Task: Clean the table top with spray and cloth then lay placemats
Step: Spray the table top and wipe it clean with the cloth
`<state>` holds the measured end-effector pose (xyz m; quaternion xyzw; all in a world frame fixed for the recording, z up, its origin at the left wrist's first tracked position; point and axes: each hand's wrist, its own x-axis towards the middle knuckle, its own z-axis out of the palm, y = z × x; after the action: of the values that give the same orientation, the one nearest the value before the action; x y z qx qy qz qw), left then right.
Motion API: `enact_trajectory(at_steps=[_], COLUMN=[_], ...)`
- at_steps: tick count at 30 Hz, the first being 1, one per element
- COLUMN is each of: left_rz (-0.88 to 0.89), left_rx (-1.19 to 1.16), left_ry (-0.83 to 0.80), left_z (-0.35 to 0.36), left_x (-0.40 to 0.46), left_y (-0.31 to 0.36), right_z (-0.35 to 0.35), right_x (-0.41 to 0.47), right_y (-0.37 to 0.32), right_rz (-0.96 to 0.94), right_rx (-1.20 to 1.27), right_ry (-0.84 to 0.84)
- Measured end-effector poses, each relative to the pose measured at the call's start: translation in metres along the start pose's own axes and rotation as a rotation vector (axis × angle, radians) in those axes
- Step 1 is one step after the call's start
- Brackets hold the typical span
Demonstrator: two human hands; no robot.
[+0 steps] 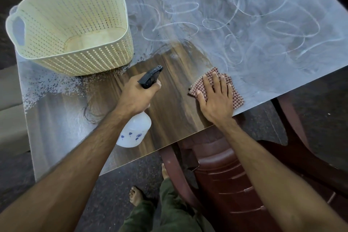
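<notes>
The table (180,115) is only partly clean. A dark, wood-grained patch shows along the near edge, between the two hands, while the rest of the top, out to the far edge and the right side, wears a pale film marked with looping swirls. Speckled spots lie along the left edge, in front of the basket (71,30), which stands at the far left corner.

The left hand (137,96) is clenched round the neck of the spray bottle (135,130), its black nozzle pointing toward the middle of the table. The right hand (216,98) lies flat with fingers spread, pressing the checked cloth (235,96) down near the near edge, at the border between clean and filmed surface.

Most of the wiping looks left to do. No placemats are in sight, so that step seems not yet begun.
</notes>
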<state>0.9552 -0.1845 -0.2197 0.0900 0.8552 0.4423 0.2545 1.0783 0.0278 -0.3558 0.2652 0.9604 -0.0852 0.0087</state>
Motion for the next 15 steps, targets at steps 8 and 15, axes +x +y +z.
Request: enact_trajectory(at_steps=[8,15], left_rz=[-0.040,-0.084], left_rx=[0.116,0.138], left_ry=[0.070,0.107], left_z=[0.003,0.005], left_x=[0.012,0.023], left_y=[0.008,0.016], right_z=[0.003,0.004], right_x=[0.005,0.005], right_y=[0.002,-0.001], right_rz=[0.032,0.045], right_rx=[0.016,0.011], right_ry=[0.050,0.068])
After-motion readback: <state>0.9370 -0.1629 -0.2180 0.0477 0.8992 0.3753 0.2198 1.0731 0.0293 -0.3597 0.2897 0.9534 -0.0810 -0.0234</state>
